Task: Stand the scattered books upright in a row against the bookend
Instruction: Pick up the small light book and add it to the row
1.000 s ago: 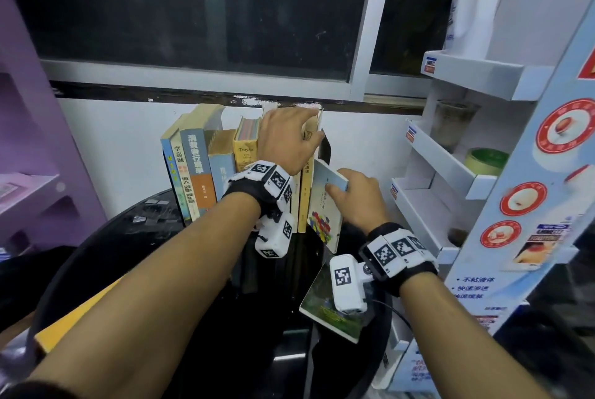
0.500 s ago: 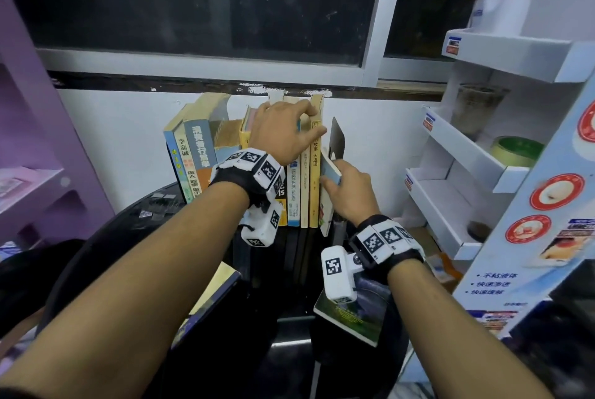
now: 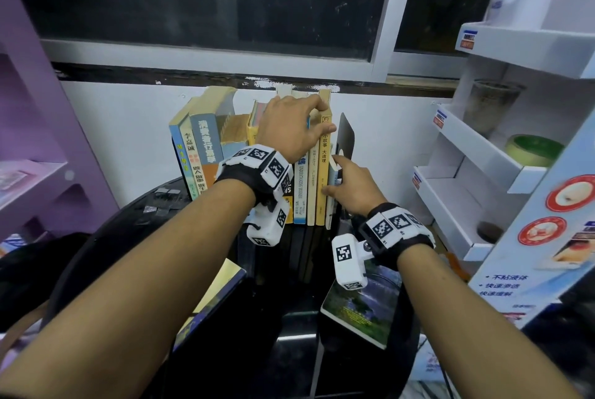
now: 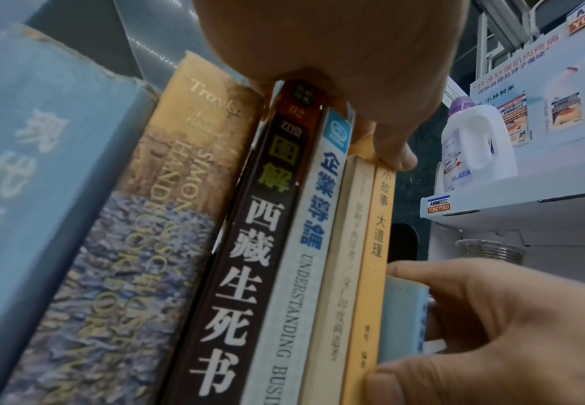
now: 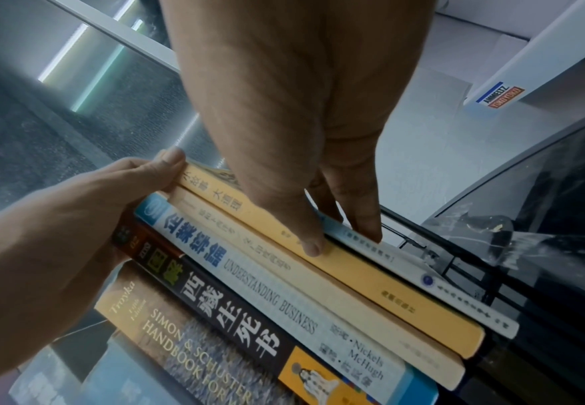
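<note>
Table (image 3: pixel 180 224): we see a dark glossy round top carrying everything, with a white display rack (image 3: pixel 483 154) standing to its right.
Row of books (image 3: pixel 206 147): we count a line of spines standing upright against the white wall, from the blue ones on the left to the yellow book (image 3: pixel 323 173) near the right end.
Bookend (image 3: pixel 346 136): a thin dark plate, upright, just right of the row.
Flat books: we spot a green-covered book (image 3: pixel 360 311) lying flat on the table under our right wrist, and a yellow-and-blue book (image 3: pixel 222 289) lying flat under our left forearm, both well apart from the row.
Left hand (image 3: pixel 291 131): it drapes over the tops of the middle spines, fingers curled round the top of the yellow book, thumb on its spine.
Thin pale-blue book (image 5: pixel 419 276): we find it upright between the yellow book and the bookend, touching the yellow one.
Right hand (image 3: pixel 352 187): thumb and fingers pinch the thin pale-blue book by its spine edge.
</note>
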Available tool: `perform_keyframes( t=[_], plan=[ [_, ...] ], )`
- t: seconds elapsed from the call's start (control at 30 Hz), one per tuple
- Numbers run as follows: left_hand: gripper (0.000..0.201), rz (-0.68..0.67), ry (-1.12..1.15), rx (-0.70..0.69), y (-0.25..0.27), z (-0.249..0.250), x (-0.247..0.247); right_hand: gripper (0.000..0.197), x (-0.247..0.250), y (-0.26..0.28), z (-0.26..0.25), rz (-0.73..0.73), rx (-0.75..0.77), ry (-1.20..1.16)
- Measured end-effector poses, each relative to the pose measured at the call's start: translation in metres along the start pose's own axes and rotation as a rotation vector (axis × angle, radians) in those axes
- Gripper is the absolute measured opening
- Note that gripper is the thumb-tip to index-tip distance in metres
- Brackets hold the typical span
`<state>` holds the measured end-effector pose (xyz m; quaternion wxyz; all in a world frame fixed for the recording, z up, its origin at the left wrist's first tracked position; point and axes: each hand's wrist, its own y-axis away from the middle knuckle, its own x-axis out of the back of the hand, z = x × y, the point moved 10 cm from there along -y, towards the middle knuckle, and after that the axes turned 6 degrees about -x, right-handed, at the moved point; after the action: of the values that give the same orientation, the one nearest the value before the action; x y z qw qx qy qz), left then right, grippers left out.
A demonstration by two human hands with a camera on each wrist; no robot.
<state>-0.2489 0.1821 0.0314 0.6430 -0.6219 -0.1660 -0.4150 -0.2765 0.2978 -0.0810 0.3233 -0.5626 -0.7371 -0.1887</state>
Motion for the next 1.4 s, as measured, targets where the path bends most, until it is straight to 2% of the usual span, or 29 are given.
perform_keyframes(
  t=[0.4,0.87,1.23,1.4],
  plan=[
    [0.039,0.001,0.023,0.003,0.001,0.000,0.001,0.072,-0.008,-0.009,0.007,-0.038,-0.014,-0.007],
    [0.039,0.017,0.025,0.008,0.001,-0.001,0.000,0.079,-0.010,-0.013,0.014,-0.042,-0.016,-0.078],
    [0.041,0.025,0.015,-0.005,0.000,0.000,0.000,0.083,-0.012,-0.015,0.016,-0.053,-0.040,-0.060],
    [0.042,0.029,0.008,-0.016,0.001,0.002,0.000,0.077,-0.012,-0.014,0.016,-0.068,-0.048,-0.042]
  ],
)
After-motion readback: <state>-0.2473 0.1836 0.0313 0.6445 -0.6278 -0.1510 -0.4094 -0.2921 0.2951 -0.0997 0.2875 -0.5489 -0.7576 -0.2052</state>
